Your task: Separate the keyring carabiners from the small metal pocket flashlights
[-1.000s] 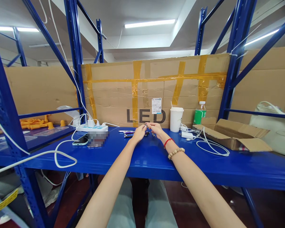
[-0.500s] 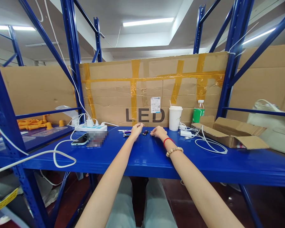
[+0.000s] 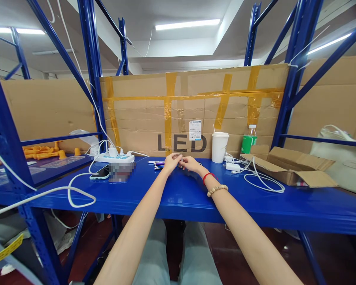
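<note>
The single view looks out from the person's head, facing forward and down across the blue surface [image 3: 185, 198] to the upright cardboard [image 3: 136, 118]; the left hand [image 3: 171, 162] and right hand [image 3: 191, 163] show mid-frame, and the wide sweep runs from legs [image 3: 151, 253] to ceiling [image 3: 166, 10].

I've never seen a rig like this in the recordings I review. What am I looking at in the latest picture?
There is no machine: this is bare-handed work, filmed by one head-worn camera that looks forward and down. The left hand and right hand meet over a blue tabletop; what they hold, if anything, is too hidden to tell. Some pen-like sticks lie just left of the left hand. Farther left are a phone and a power strip; to the right, a white cup, a bottle and an open cardboard box.
</note>
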The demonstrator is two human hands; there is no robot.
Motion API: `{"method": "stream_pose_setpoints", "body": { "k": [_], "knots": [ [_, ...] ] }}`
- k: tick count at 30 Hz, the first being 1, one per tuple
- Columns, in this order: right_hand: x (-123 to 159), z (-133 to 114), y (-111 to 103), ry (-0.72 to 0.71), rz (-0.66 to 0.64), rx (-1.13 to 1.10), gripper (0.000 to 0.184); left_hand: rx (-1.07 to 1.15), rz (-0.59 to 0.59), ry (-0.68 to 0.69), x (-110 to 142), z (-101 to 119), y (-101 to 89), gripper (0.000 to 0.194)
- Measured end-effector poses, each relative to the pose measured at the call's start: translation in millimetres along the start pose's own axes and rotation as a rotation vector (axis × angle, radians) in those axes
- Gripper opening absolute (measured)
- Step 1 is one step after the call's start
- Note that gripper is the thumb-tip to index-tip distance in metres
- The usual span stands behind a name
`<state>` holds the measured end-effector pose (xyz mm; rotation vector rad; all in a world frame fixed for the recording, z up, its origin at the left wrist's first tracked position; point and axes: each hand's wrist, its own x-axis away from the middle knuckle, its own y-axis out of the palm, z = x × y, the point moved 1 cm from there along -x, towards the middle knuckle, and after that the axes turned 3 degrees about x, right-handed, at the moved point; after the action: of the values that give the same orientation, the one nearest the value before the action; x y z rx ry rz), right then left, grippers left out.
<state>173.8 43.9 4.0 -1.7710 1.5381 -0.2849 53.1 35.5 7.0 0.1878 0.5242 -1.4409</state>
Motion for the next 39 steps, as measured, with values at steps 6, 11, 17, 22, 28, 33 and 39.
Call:
{"method": "stream_pose_setpoints", "body": {
  "k": [6,11,17,22,28,33,39],
  "knots": [
    [2.8,22.8,-22.5,0.288,0.235,0.176,0.026,0.006,0.081,-0.110,-4.6,-4.0,-2.4,0.028],
    [9.8,34.8,-32.1,0.466,0.312,0.315,0.026,0.015,0.057,-0.112,-8.7,-9.7,-1.6,0.026],
    [10.1,37.2,-29.5,0.473,0.317,0.381,0.022,0.001,0.036,-0.103,-10.8,-13.8,0.0,0.027],
    [11.3,34.4,-30.3,0.440,0.375,0.406,0.024,-0.062,0.026,-0.096,-10.4,-13.3,0.4,0.028],
    [15.2,21.3,-31.7,0.352,0.500,0.427,0.027,-0.471,0.111,-0.092,1.2,-5.4,-8.0,0.025],
    [13.4,10.4,-21.4,0.161,0.333,0.393,0.025,-0.993,0.073,-0.208,11.1,-3.4,-8.5,0.030],
    [13.5,2.2,-12.6,0.065,0.193,0.520,0.022,-1.055,0.025,-0.204,11.5,-3.9,-7.4,0.033]
  ]
}}
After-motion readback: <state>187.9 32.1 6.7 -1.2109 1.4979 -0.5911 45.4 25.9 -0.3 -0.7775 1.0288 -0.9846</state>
